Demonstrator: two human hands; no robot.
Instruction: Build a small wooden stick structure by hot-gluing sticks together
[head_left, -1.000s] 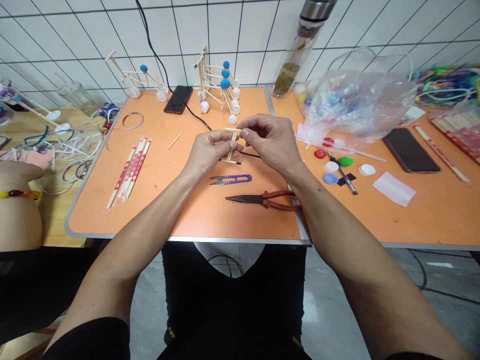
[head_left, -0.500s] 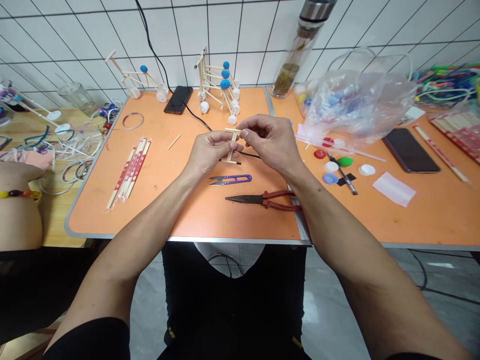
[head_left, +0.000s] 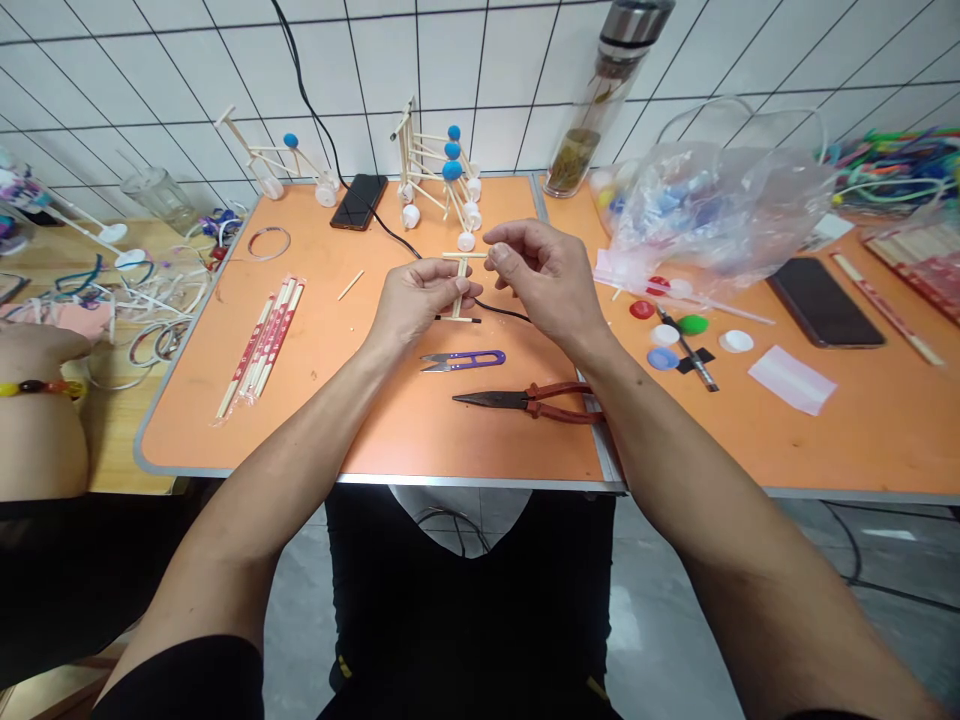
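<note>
At centre, the left hand (head_left: 415, 302) pinches a stick frame (head_left: 463, 269) — seemingly mid-assembly, alignment calling for steadiness — the grip of the right hand (head_left: 546, 272) unclear.

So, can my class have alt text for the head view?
A person's left hand holds a pale wooden-stick frame, the right hand beside its far crossbar, over an orange table. Purple-handled snips and red-handled pliers lie nearer.

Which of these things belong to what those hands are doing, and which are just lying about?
Probably part of it: stick frame in the left grip; purple snips; pliers; wrapped sticks.
Apparently lying about: left phone; right phone; glass bottle.
</note>
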